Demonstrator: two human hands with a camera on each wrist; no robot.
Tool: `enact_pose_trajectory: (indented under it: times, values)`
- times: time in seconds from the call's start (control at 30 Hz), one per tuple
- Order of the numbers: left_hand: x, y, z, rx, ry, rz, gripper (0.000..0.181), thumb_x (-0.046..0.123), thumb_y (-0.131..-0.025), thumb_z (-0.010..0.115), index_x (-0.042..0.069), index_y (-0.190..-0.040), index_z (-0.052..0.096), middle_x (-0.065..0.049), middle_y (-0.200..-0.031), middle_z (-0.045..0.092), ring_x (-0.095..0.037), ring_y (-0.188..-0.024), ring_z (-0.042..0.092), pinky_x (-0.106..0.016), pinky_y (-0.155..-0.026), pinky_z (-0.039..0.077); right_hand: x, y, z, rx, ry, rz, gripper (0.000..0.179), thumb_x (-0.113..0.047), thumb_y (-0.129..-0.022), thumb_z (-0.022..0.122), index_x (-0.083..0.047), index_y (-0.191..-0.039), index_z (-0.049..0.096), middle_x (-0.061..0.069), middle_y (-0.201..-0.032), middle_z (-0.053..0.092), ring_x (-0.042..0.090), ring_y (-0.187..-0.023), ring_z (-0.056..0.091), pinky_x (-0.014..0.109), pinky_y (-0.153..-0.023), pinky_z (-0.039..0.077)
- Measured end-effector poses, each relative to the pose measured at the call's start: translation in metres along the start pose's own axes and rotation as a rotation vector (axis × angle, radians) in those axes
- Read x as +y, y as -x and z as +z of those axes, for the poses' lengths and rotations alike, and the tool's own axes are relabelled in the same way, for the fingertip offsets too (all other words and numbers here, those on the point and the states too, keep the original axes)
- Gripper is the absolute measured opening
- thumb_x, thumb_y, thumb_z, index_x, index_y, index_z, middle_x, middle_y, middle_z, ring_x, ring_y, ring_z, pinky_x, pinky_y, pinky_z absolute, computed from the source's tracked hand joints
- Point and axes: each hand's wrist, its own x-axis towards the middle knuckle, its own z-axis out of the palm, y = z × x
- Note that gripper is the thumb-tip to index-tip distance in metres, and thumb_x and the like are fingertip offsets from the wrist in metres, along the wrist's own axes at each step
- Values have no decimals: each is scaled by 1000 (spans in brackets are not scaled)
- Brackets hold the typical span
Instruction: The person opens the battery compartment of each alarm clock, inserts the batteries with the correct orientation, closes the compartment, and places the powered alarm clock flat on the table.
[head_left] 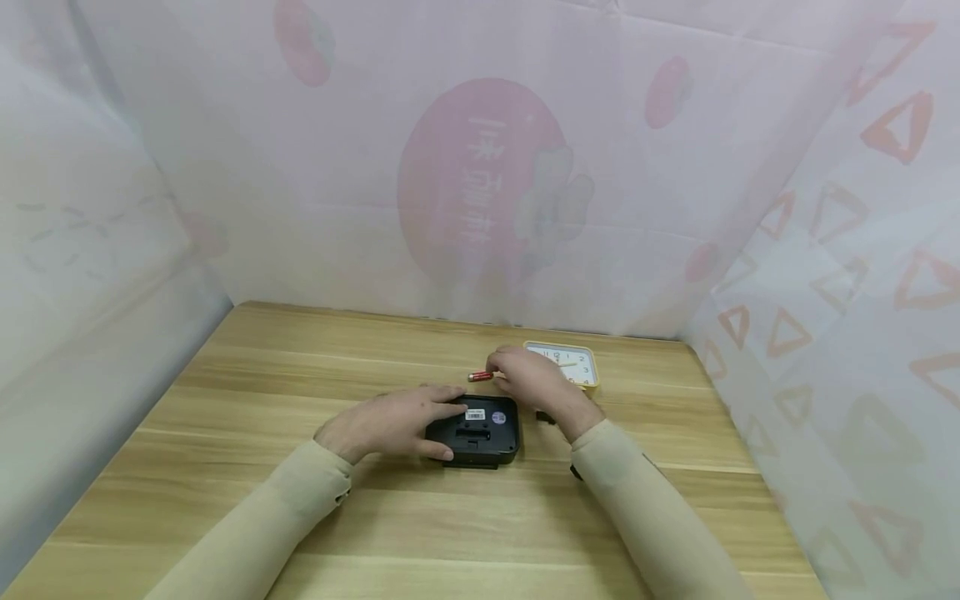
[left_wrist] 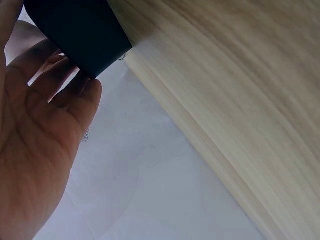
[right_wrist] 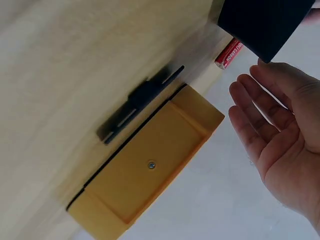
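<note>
A black clock (head_left: 491,450) lies back side up on the table, showing a barcode label, a round sticker and a recessed slot. My left hand (head_left: 397,421) grips its left side, thumb at the near edge and fingers at the far edge. In the left wrist view the fingertips meet the dark case (left_wrist: 85,35). Beyond the clock lies a red battery (head_left: 480,377). My right hand (head_left: 536,379) is beside the battery's right end, fingers loosely bent. In the right wrist view the battery (right_wrist: 229,53) appears apart from those fingers.
A yellow-framed clock (head_left: 588,367) stands behind my right hand, partly hidden by it. A small black plastic piece (head_left: 545,417) lies near my right wrist. White printed sheets (head_left: 337,208) wall in the wooden table (head_left: 420,533) at the back and sides.
</note>
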Motion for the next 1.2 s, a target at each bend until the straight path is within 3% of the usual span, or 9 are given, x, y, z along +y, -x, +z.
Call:
enact_pose_trajectory:
  times: [0.5, 0.87, 1.2]
  values:
    - [-2, 0, 2, 2, 0, -4, 81, 58, -109, 81, 11, -171, 61, -16, -188, 46, -40, -172, 50, -58, -140, 47, -11, -34, 4, -44, 82, -127, 13, -16, -116, 77, -10, -124, 85, 8, -129, 83, 24, -112, 77, 44, -102, 68]
    - [-2, 2, 1, -7, 13, -14, 80, 57, -109, 82, 13, -173, 60, -14, -190, 44, -39, -174, 48, -56, -142, 45, -22, -50, 9, -108, 180, -85, 4, -18, -115, 78, -16, -113, 81, 2, -120, 79, 17, -96, 64, 37, -90, 64]
    - [-1, 2, 1, -4, 32, -13, 79, 56, -109, 82, 13, -172, 60, -15, -189, 44, -40, -174, 49, -57, -141, 45, -24, -54, 9, -117, 171, -95, 8, -17, -117, 75, -16, -111, 81, 2, -119, 79, 16, -95, 63, 34, -85, 63]
